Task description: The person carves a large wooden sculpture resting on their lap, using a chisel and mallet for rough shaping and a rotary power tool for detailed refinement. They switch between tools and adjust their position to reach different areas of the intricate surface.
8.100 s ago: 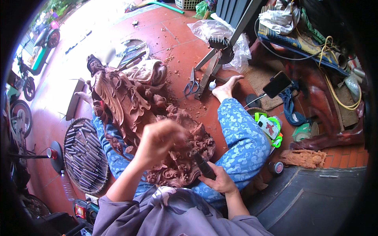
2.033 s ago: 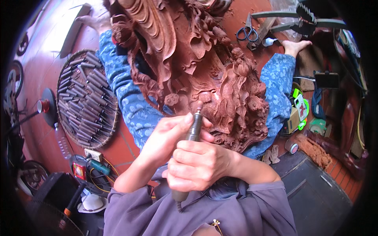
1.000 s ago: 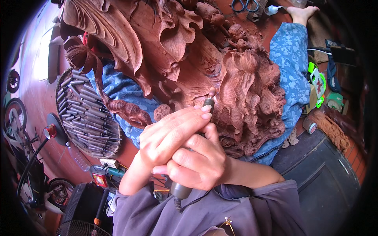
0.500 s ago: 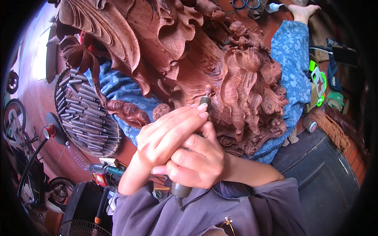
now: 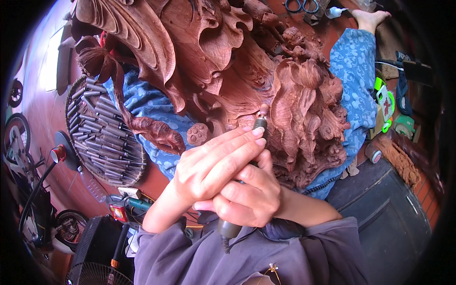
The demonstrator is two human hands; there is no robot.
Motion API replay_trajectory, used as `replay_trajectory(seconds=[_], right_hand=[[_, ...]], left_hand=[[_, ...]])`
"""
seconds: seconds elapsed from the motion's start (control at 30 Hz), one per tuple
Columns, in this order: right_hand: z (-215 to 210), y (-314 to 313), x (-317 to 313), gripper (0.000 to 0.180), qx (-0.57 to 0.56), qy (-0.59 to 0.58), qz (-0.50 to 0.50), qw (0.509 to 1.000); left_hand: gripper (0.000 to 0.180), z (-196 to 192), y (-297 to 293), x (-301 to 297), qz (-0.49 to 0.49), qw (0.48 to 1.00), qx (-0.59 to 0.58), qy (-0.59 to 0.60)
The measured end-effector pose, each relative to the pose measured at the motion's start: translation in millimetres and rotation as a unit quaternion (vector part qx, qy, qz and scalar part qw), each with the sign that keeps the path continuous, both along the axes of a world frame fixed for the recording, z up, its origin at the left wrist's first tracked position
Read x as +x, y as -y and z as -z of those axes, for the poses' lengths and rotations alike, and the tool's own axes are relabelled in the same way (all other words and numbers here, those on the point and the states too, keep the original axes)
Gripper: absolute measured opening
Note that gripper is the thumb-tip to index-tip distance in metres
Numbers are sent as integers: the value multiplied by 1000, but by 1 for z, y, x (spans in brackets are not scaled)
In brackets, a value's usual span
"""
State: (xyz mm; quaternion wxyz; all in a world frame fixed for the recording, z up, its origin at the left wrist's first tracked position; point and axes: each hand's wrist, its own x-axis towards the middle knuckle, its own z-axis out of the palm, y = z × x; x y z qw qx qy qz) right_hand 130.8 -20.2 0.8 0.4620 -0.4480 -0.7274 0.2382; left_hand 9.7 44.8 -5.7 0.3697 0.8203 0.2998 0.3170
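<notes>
Both my hands are closed around a handheld rotary tool [image 5: 229, 230], a dark cylinder with a cable at its lower end. My left hand [image 5: 202, 173] lies on top, fingers stretched along the tool toward its neck. Wrapped round the body from the right is my right hand [image 5: 251, 195], partly under the left. A small rounded bit [image 5: 264, 109] at the tool's far end meets or nearly meets the reddish-brown wood carving [image 5: 297, 102]; exact contact is hard to tell. Folds, ruffled edges and knobby figures cover the carving, which rests between my legs in blue patterned cloth.
At left stands a round basket [image 5: 142, 164] of many metal chisels. A lamp [image 5: 59, 153], a plastic bottle [image 5: 93, 189] and a fan [image 5: 97, 274] are lower left. Blue-handled scissors [image 5: 302, 5] lie at the top. A dark panel [image 5: 380, 199] fills the lower right.
My hands and the rotary tool have shifted slightly right, the bit moving a little across the carving. The view has also shifted a little. Both hands keep their grip.
</notes>
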Motion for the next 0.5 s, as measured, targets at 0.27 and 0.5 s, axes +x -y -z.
replay_trajectory(seconds=[0.27,0.5], right_hand=[[-1,-14,-9,10,16,-15,-2,1000],[-7,-10,-3,19,-13,4,4,1000]], left_hand=[[31,0,0,-6,-74,997,-12,18],[29,1,7,-2,-60,994,-80,52]])
